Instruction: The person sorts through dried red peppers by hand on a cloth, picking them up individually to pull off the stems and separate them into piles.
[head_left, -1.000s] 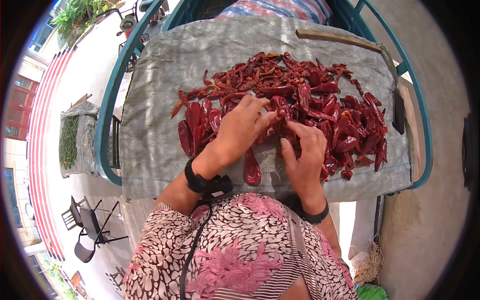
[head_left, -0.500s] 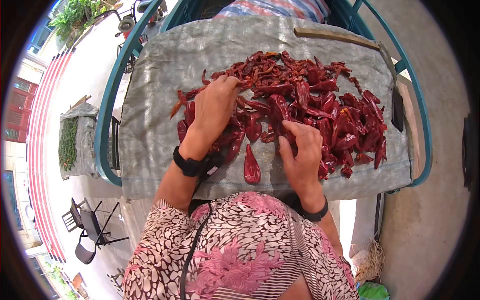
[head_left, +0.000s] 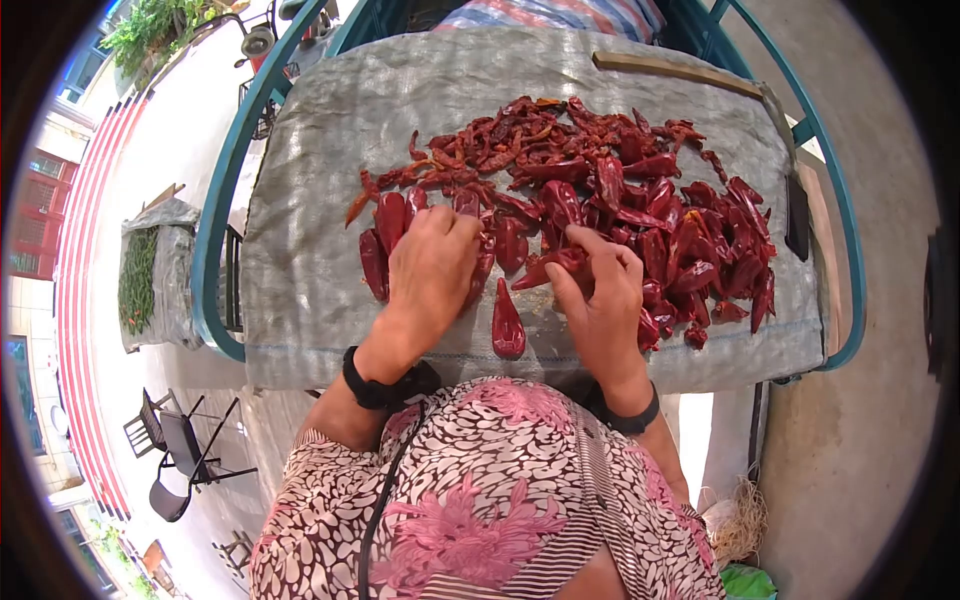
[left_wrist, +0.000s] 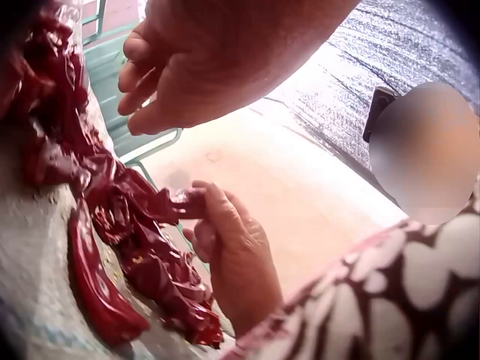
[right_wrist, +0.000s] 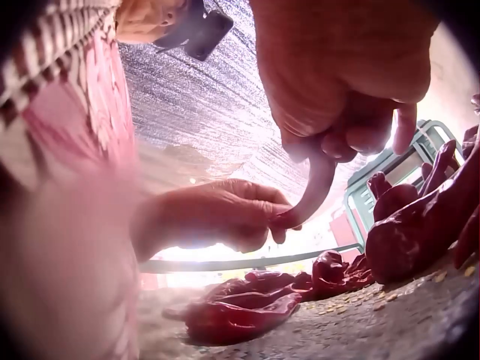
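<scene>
Dried red chili peppers are spread over a grey woven sheet (head_left: pixel 310 200). My right hand (head_left: pixel 607 305) pinches one chili pepper (head_left: pixel 548 270), whose tip points left; in the right wrist view this pepper (right_wrist: pixel 315 187) hangs curved below the fingers. Over the left group of smooth peppers (head_left: pixel 373 262) hovers my left hand (head_left: pixel 432 268). Its fingers bend loosely, and the left wrist view shows nothing between the fingers (left_wrist: pixel 146 112). Between the hands a single pepper (head_left: pixel 507 322) lies by itself near the front.
Shrivelled chilies (head_left: pixel 500 140) form a heap at the back, and glossier ones (head_left: pixel 700 250) pile up on the right. A wooden strip (head_left: pixel 675 75) lies at the far edge, a dark flat object (head_left: pixel 797 220) at the right edge. Teal metal rails (head_left: pixel 215 220) flank the sheet.
My left hand left the right hand's side, reached to the back-left chilies, then came back toward me. My right hand now has a pepper raised, pointing left.
</scene>
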